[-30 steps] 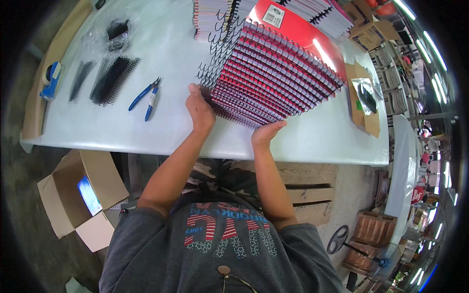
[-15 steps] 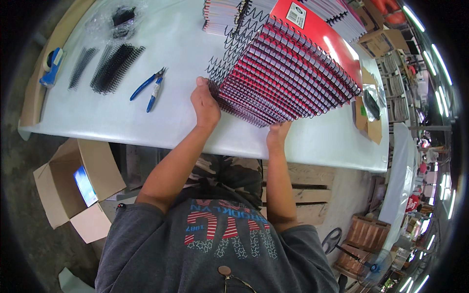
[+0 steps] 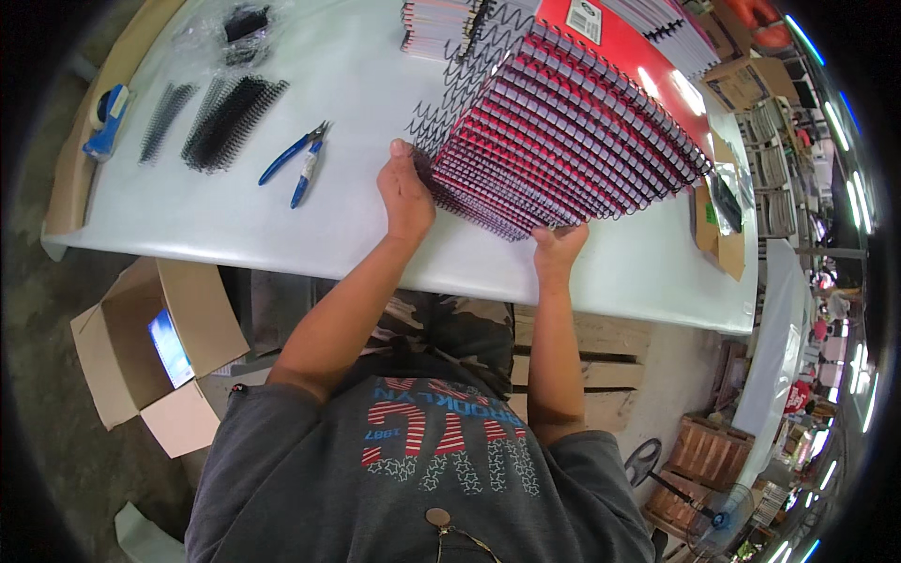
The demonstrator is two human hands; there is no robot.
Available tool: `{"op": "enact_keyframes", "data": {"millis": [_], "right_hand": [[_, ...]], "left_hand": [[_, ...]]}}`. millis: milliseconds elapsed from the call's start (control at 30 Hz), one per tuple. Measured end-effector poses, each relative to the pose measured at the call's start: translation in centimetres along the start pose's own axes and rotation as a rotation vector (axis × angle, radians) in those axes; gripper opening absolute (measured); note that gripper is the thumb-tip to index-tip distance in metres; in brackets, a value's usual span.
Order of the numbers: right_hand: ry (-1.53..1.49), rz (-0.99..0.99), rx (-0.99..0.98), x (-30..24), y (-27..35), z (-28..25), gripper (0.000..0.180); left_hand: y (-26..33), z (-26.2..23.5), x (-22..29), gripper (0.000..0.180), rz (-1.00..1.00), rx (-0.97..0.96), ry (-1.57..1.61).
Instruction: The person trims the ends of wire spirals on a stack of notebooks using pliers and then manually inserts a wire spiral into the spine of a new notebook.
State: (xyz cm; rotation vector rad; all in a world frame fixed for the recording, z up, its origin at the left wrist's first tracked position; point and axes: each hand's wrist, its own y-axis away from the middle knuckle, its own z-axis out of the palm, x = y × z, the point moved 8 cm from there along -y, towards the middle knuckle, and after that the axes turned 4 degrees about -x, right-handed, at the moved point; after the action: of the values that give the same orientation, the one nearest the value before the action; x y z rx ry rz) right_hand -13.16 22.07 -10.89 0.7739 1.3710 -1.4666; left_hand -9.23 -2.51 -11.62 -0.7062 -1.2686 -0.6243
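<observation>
A tall stack of red-covered spiral notebooks [image 3: 572, 131] stands on the table in front of me, with the spine side facing me. Long black coil ends [image 3: 455, 80] stick out past the left side of the spines. My left hand [image 3: 405, 192] is closed around the lower left corner, thumb up, its fingertips hidden by the coils. Under the near lower edge, my right hand [image 3: 560, 251] grips the stack from the right, thumb against the spines and the other fingers mostly hidden. Blue-handled cutting pliers [image 3: 298, 164] lie open on the table to the left.
Loose black coils [image 3: 230, 122] and a clear plastic bag [image 3: 249, 33] lie at the far left, near a blue tape dispenser [image 3: 108, 122]. More notebooks [image 3: 436, 28] are stacked behind. An open carton [image 3: 202, 319] stands below the table's left edge; a fan [image 3: 718, 518] is at lower right.
The stack and both hands appear a little farther right, partly because the whole view has shifted. My right hand has moved along the lower edge, and its thumb now shows against the spines.
</observation>
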Motion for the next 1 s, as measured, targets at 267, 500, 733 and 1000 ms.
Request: {"op": "enact_keyframes", "data": {"millis": [267,500,733,1000], "right_hand": [[0.739,0.32,-0.452,2.4,0.0,0.5,0.114],[0.953,0.333,-0.594,2.2,-0.2,1.9,0.102],[1.041,0.176,-0.597,1.8,0.5,2.8,0.092],[0.957,0.468,-0.508,0.6,2.7,2.1,0.084]], "left_hand": [[-0.1,0.2,-0.8,0.053,-0.02,-0.006,0.141],[-1.3,0.4,-2.4,0.057,-0.008,-0.016,0.139],[-1.7,0.5,-2.3,0.06,-0.01,-0.058,0.094],[-2.9,-1.4,0.9,0.049,0.068,-0.092,-0.093]]}}
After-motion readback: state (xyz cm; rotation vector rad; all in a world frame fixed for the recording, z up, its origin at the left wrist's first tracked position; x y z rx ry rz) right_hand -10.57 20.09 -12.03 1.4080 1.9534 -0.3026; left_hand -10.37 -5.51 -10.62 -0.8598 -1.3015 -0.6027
